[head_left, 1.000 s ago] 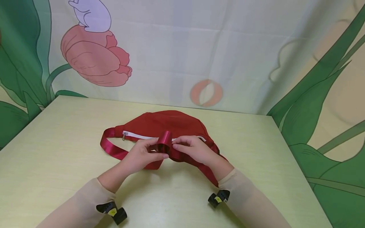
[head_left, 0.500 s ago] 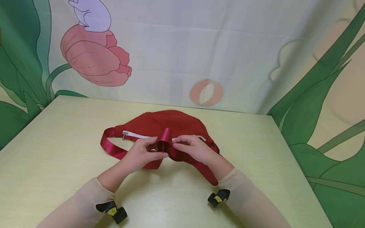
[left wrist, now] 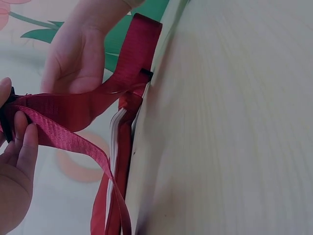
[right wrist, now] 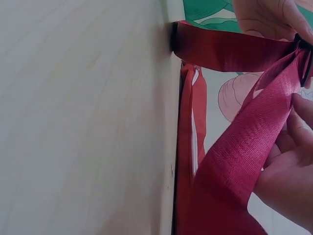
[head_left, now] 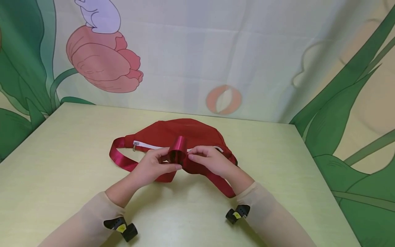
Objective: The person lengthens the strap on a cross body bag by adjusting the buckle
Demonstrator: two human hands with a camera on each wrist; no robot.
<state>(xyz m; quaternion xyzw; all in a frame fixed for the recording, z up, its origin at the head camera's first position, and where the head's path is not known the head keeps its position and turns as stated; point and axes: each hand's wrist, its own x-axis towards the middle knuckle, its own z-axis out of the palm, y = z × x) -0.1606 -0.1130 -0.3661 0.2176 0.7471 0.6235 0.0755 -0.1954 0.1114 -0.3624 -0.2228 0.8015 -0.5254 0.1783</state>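
Observation:
A red waist bag with a white zipper lies on the table. Its shiny dark-red strap curves out at the left and runs up to both hands. Between thumb and fingers, my left hand pinches the strap at a black slider buckle. A strap loop stands up from that buckle. My right hand, close on the right, pinches the strap with thumb and fingertips; its fingertips are partly hidden behind the webbing in the right wrist view.
The pale wooden table extends around the bag. A printed curtain hangs behind its far edge. A zipper pull is at the left end of the zipper. Small black cameras sit on both sleeved wrists.
The strap loop above my left hand has risen a little and its opening is rounder. The strap's lower right bend has drawn slightly upward. Both hands have hardly moved.

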